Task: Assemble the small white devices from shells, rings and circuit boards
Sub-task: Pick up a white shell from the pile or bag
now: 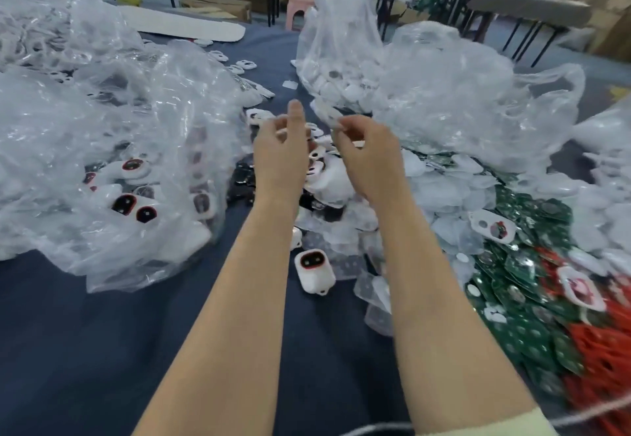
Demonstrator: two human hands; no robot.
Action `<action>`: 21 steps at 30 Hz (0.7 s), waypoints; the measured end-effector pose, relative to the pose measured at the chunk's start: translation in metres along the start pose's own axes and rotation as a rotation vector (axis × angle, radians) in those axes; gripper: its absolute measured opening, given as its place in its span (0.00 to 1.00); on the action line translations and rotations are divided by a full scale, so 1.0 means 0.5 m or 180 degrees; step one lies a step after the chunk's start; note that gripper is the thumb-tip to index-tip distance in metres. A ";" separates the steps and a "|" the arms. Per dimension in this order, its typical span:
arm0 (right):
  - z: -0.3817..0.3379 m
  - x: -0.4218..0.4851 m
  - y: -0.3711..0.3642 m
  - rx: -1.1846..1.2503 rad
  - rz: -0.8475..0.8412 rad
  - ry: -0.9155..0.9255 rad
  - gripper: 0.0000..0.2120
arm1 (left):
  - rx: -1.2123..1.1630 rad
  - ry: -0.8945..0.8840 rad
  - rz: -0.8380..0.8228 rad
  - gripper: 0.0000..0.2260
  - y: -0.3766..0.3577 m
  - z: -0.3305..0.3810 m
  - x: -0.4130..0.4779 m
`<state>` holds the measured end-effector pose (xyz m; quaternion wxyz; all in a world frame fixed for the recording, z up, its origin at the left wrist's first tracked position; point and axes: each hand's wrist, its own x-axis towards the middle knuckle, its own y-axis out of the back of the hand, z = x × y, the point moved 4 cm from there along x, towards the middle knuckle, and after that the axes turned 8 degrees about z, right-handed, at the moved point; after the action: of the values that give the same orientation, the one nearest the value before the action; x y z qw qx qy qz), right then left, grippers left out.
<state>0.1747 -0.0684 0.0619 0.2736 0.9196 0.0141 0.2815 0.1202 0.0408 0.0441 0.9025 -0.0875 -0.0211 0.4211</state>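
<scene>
The right hand (370, 159) pinched a pale clear piece (326, 115) at its fingertips, too blurred to say whether it was a shell or only wrapping. The left hand (278, 152) hung loose just beside it, forefinger straight, gripping nothing that showed. Both hovered beyond the finished device (311, 271), which lay alone and face up on the cloth (102, 350), its long axis running roughly away from the person. The heap of shells (327, 176) sat straight beyond the device, under the hands, so either hand could drop onto it. The boards (532, 302) and red rings (601, 350) lay to the right of the device, on the side of the occupied hand. I judged that the right hand would need to pass or set down its piece before reaching for them. The left bag (102, 149) crowded in left of the device and the right bag (444, 101) stood beyond and right of it, leaving only a narrow lane of cloth between. The open room lay nearer than the device.
</scene>
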 end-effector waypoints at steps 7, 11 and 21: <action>0.056 -0.128 0.166 -0.0358 -0.0428 -0.0030 0.16 | 0.0486 0.0080 -0.1195 0.06 -0.083 -0.042 -0.161; 0.093 -0.177 0.223 0.0663 -0.0115 -0.0698 0.17 | 0.0004 0.0457 -0.1071 0.04 -0.087 -0.085 -0.210; 0.260 -0.214 0.347 -0.2352 0.0112 -0.1827 0.18 | -0.0346 0.0712 -0.0998 0.05 -0.122 -0.117 -0.276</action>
<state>0.1307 -0.2995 0.0057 0.5708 0.8013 -0.1790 0.0065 0.0842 -0.1112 0.0024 0.9477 -0.1781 0.0433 0.2612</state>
